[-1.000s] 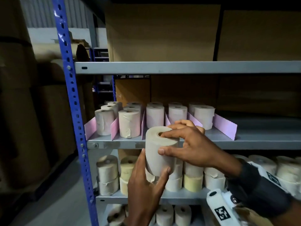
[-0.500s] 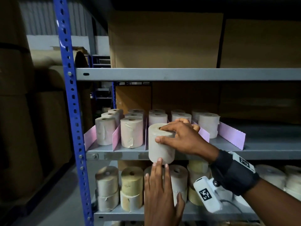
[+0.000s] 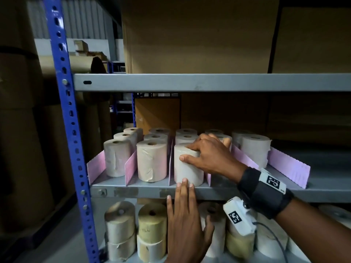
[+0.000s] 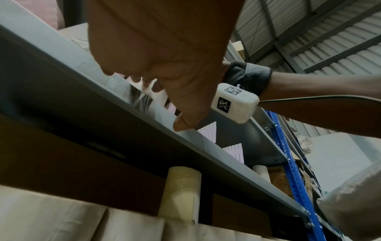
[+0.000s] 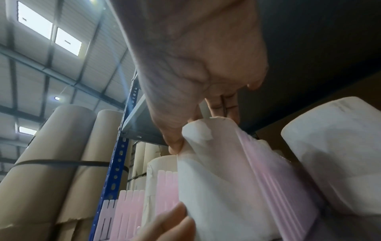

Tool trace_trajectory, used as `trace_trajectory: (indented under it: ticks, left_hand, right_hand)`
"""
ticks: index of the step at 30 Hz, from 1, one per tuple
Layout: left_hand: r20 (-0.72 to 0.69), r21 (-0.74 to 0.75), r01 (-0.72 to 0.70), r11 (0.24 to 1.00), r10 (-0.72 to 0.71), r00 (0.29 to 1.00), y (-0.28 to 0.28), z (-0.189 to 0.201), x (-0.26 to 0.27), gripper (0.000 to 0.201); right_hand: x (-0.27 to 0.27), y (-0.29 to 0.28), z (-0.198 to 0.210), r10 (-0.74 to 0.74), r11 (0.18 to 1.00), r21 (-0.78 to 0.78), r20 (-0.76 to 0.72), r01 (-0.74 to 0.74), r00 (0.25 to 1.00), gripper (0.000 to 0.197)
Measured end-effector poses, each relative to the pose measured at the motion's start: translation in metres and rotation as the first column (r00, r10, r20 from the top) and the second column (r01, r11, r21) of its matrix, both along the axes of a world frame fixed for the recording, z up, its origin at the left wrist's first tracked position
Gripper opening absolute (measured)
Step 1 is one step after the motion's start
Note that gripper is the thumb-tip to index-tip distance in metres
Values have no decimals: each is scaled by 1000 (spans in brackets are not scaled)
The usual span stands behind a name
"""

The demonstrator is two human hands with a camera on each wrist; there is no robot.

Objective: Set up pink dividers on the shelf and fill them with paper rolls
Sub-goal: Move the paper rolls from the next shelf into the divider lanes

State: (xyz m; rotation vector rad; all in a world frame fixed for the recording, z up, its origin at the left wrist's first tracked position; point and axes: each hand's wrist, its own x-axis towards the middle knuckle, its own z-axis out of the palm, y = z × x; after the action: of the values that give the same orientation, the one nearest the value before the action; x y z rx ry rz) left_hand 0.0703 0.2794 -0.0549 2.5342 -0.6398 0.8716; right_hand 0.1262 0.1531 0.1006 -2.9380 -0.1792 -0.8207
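Note:
A whitish paper roll (image 3: pixel 187 171) stands at the front of the grey middle shelf (image 3: pixel 133 191), between two pink dividers (image 3: pixel 171 164). My right hand (image 3: pixel 185 152) grips its top, thumb on the front and fingers over the rim. My left hand (image 3: pixel 185 198) reaches up from below, its straight fingertips touching the roll's base. The right wrist view shows the roll (image 5: pixel 216 179) against a pink divider (image 5: pixel 274 171), with the thumb pressed on it. More rolls (image 3: pixel 152 160) fill the slots to the left and behind. Further dividers (image 3: pixel 288 168) stand to the right.
A blue perforated upright (image 3: pixel 64 111) frames the shelf's left side. Cardboard boxes (image 3: pixel 199 35) sit on the upper shelf. The lower shelf holds stacked rolls (image 3: pixel 152 221). Big brown paper rolls (image 3: pixel 19 130) stand at the left. Bare shelf (image 3: pixel 326 168) lies right of the last divider.
The roll went from the air in front of the shelf onto the shelf between two dividers. My left hand let go of its underside and now only touches its base.

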Motion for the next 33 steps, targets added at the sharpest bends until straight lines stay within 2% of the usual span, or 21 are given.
trace_trajectory:
  ticks: [4,10,14,19,24,26,29,31,33]
  left_hand:
    - [-27,19,-30,999,31,999,-5,-5,7,87]
    - [6,42,-43,998,42,999,-3,-9,10,86]
    - [-25,76,-15,997,17,1000,3,-3,5,95]
    - [-36,84,52,995,-49,998,12,0,2,93]
    - [-133,131,91,987,-73,988,18,0,0,93]
    - [-179,180,103,978,-70,981,26,1,-3,91]
    - [-178,151,102,983,-74,981,43,-3,-16,90]
    - [-162,52,125,991,-115,980,52,-13,-36,88]
    - [-133,-76,191,979,-200,971,54,-24,-58,85]
  right_hand:
    - [11,-1,-1,-2,999,-46,28,3,1000,61]
    - [16,-6,2,-7,998,-61,-4,7,1000,59]
    - [14,-7,2,-6,998,-66,0,5,1000,58]
    - [11,-7,4,0,998,-61,-21,-2,1000,59]
    - [0,-3,12,-13,998,-60,-125,5,992,59]
    - [-14,-4,16,30,999,-18,-170,-34,985,59]
    - [-47,-11,10,138,984,118,-40,-133,990,54]
    - [-77,-15,-8,132,970,189,119,-153,984,47]
    - [-110,-20,-33,129,954,242,211,-179,969,41]
